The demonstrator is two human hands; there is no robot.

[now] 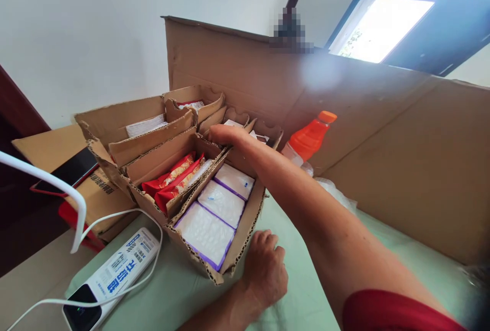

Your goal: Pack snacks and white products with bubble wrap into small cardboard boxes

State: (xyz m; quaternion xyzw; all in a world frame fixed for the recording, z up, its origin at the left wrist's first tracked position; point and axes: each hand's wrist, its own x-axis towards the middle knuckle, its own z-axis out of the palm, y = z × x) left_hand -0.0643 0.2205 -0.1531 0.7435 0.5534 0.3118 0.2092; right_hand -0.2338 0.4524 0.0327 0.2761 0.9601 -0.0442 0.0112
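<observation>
A cardboard box (250, 223) split into several compartments stands on the green table. My right hand (225, 135) reaches across into its back middle part; the fingertips are hidden behind a divider, so what they touch cannot be made out. In the front compartment lie three white tissue packs (222, 203) edged in purple. The compartment behind them has red snack packets (178, 178). White packs (147, 125) sit in the rear left compartment. Beside the box's front corner, my left hand (266, 269) rests on the table with fingers curled in, no object visible in it.
An orange-capped bottle (310, 137) leans right of the box, near clear plastic wrap (337, 193). A tall cardboard panel (383, 152) stands behind. At left are a power bank (115, 275) with a white cable (161, 239), and a dark phone (71, 170) on another cardboard box (97, 188).
</observation>
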